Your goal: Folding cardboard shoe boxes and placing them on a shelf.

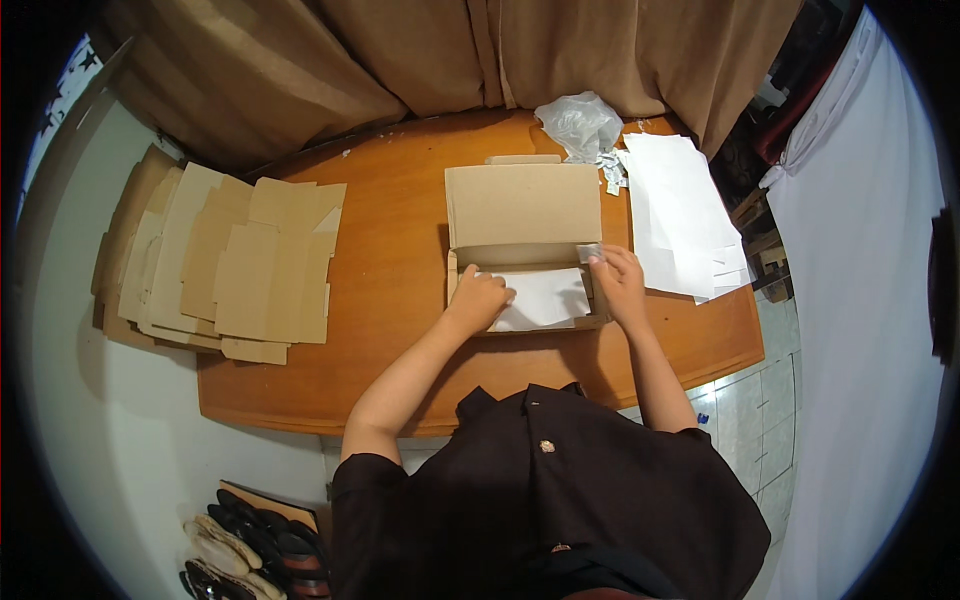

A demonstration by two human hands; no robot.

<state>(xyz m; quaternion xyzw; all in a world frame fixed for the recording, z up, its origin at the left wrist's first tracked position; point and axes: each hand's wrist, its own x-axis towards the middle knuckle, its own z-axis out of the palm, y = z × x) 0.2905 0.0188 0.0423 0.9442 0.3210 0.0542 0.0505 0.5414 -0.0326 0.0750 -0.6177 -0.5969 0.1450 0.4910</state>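
Note:
An open cardboard box (pixel 522 205) lies on the wooden table (pixel 390 260) with its lid folded back. A white sheet of paper (pixel 545 298) lines the inside of the box. My left hand (pixel 478 298) presses flat on the left part of that sheet. My right hand (pixel 618 280) rests at the right wall of the box, fingertips pinching the paper's upper right corner.
A stack of flat cardboard blanks (pixel 235 262) covers the table's left end. A pile of white paper sheets (pixel 680 215) lies at the right, with a crumpled clear plastic bag (pixel 580 125) behind it. Brown curtains hang at the back. Shoes (pixel 250 550) sit on the floor lower left.

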